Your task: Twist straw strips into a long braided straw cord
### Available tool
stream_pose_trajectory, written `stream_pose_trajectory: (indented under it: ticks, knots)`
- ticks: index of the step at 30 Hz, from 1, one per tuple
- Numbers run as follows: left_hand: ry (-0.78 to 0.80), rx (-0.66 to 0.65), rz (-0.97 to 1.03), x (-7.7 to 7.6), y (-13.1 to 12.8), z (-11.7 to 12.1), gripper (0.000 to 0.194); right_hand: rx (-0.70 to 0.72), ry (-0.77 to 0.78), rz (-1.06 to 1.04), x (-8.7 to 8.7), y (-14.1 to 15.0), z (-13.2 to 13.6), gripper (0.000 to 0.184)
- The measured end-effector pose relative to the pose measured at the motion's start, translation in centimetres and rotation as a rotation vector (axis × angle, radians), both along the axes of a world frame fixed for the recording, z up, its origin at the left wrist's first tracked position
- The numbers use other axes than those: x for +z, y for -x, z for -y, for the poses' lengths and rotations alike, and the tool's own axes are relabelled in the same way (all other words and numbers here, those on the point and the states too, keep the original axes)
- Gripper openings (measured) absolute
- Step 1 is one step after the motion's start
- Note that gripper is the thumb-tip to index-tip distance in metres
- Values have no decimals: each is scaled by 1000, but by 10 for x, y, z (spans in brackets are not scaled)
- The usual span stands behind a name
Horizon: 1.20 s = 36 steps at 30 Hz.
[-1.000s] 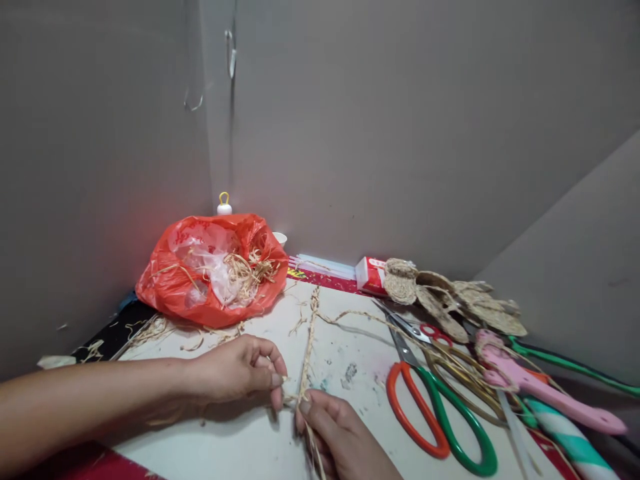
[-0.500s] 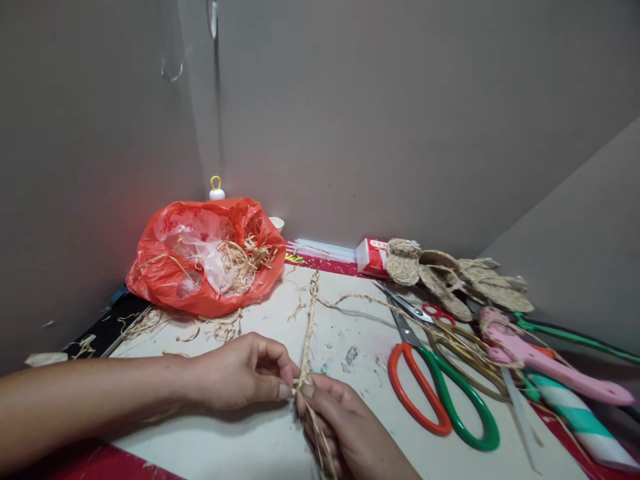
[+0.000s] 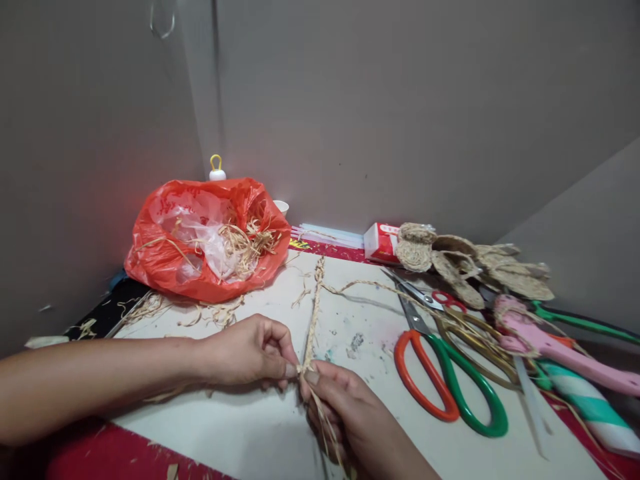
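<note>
A braided straw cord point(image 3: 313, 325) runs from the back of the pale board down to my hands. My left hand point(image 3: 260, 353) pinches a strand at the braid's near end, between thumb and forefinger. My right hand point(image 3: 345, 403) closes thumb and fingers on the same end from the right, and loose straw strands point(image 3: 327, 423) trail down past it. A thinner twisted cord point(image 3: 370, 283) branches off near the braid's far end toward the right. Scissors with one red and one green handle point(image 3: 450, 373) lie to the right of my right hand.
A red plastic bag point(image 3: 165, 283) of straw stands at the back left, with scraps around it. Along the right lie brass-coloured scissors point(image 3: 480, 353), a pink tool point(image 3: 565, 357), a green-and-white striped roll point(image 3: 590, 403) and woven straw pieces point(image 3: 460, 260). Behind is a red-and-white packet point(image 3: 383, 242).
The camera view has tilted slightly, shifting everything upward and the right-hand things rightward. Both hands stay at the braid's end, with the left fingers slightly moved on the strand.
</note>
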<state>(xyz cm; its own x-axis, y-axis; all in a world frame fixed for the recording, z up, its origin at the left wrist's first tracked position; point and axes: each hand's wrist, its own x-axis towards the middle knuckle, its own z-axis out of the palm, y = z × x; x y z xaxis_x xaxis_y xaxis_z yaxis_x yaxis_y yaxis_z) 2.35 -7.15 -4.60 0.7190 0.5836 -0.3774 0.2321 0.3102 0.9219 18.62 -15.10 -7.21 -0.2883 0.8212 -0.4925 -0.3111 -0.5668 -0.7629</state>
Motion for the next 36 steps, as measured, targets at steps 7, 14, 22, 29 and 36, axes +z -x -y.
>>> stream_pose_trajectory:
  ticks: [7,14,22,29,36]
  knots:
    - [-236,-55,-107,5,-1,-1,11,27,9,-22,-8,-6,1,27]
    - [-533,-69,-71,9,0,2,5,51,59,-88,-4,-5,-1,28]
    - [-358,-93,-8,5,2,1,11,30,109,-203,3,-6,0,30]
    - [-184,-70,20,2,0,0,10,18,114,-232,3,-5,-1,30]
    - [-417,-44,14,5,0,2,4,21,121,-295,1,-6,-2,31]
